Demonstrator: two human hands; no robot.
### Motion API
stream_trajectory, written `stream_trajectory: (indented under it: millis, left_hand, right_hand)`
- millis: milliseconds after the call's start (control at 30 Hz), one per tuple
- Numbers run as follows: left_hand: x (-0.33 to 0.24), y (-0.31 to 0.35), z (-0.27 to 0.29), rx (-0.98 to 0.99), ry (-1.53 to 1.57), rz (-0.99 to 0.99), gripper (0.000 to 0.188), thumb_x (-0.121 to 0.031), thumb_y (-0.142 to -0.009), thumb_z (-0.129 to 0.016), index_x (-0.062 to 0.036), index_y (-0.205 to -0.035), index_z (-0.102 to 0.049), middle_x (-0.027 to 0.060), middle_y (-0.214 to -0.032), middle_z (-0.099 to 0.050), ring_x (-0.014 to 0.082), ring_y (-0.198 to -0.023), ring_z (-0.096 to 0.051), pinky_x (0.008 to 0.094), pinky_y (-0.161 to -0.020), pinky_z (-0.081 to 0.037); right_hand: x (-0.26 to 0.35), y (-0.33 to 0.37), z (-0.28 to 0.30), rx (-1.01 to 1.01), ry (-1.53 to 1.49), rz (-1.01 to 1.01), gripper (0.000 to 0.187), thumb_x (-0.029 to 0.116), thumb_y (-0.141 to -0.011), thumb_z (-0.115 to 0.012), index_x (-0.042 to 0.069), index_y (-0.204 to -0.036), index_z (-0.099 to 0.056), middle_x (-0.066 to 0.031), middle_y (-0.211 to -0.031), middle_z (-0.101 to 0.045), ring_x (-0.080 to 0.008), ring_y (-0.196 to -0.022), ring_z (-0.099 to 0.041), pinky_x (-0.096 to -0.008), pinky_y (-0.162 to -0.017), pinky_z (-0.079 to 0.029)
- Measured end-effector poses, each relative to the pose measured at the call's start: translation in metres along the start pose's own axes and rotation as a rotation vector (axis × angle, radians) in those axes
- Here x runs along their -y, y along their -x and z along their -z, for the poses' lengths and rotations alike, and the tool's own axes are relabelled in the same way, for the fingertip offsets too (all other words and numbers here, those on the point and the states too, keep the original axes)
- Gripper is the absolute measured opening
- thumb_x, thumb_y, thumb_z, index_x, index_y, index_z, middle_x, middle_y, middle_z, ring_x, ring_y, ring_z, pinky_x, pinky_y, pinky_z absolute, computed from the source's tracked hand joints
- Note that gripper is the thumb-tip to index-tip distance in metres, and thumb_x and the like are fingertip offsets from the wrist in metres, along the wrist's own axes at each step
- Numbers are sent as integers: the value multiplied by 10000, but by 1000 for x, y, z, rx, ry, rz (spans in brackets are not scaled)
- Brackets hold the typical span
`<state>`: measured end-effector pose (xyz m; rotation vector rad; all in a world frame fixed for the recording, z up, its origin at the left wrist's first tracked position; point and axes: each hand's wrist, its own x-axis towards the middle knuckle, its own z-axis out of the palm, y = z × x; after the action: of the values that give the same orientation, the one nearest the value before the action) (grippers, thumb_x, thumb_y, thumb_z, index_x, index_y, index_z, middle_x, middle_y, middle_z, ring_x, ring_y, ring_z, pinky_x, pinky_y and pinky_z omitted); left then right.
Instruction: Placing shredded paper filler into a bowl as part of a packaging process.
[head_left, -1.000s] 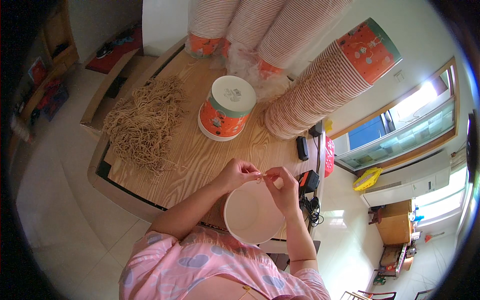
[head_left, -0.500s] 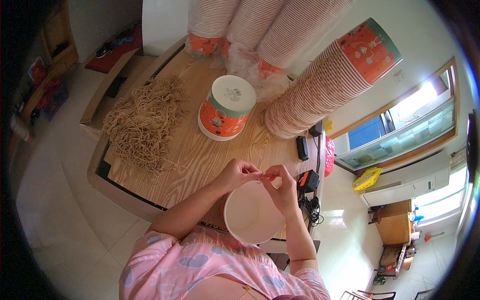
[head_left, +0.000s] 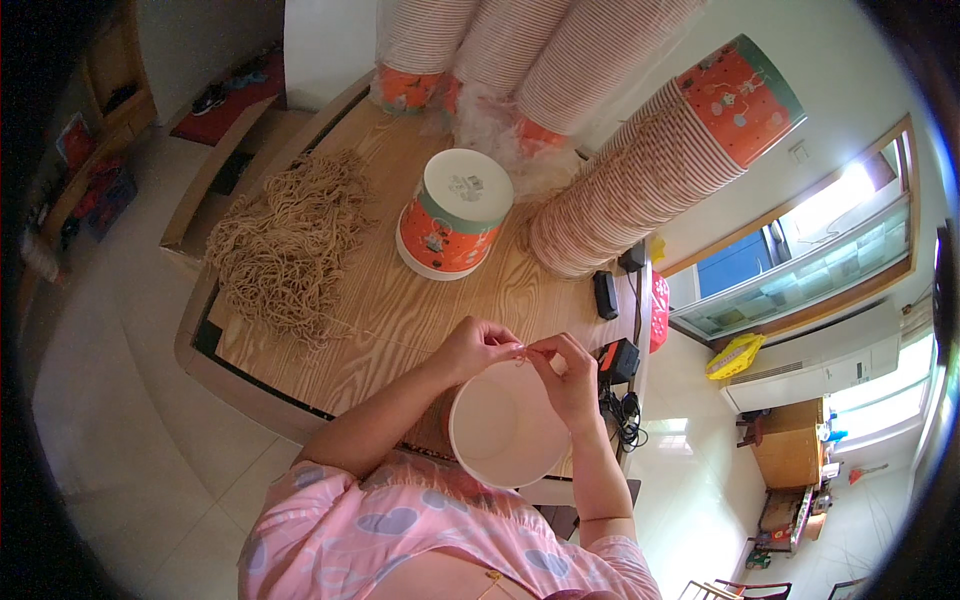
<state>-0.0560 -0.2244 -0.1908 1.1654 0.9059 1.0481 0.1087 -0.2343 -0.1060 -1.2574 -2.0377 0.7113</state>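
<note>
The table bears a tall stack of tubs at right, a tan cord heap at left and an upturned orange tub between. An open tub is at the near edge. Above its far rim, the left hand and right hand nearly meet, fingertips pinching a thin strand.

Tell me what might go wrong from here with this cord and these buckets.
1. The thin cord pinched between the left hand and right hand might slip and drop into the open bucket below.
2. The cord pile lies in a loose tangle, so pulling one strand could snag or drag others.
3. The tall bucket stack looks top-heavy; a knock could perhaps tip it.
</note>
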Motion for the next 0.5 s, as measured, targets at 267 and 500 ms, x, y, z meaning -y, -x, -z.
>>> stream_trajectory:
  millis: [267, 500]
  left_hand:
    - [-6, 3, 0, -15, 106, 52, 154, -158, -827, -678, -12, -873, -700, 29, -755, -669, 72, -669, -592, 234, -618, -485]
    - [-4, 3, -1, -39, 65, 33, 165, -162, -828, -680, -5, -872, -699, 25, -750, -667, 66, -662, -582, 228, -615, -481]
  right_hand:
    - [-2, 3, 0, 24, 79, -32, 115, 97, -794, -697, 11, -842, -638, -99, -773, -617, -191, -700, -610, -299, -638, -488]
    - [2, 2, -1, 20, 34, -59, 113, 89, -794, -694, 6, -840, -632, -99, -774, -623, -189, -704, -611, -299, -643, -490]
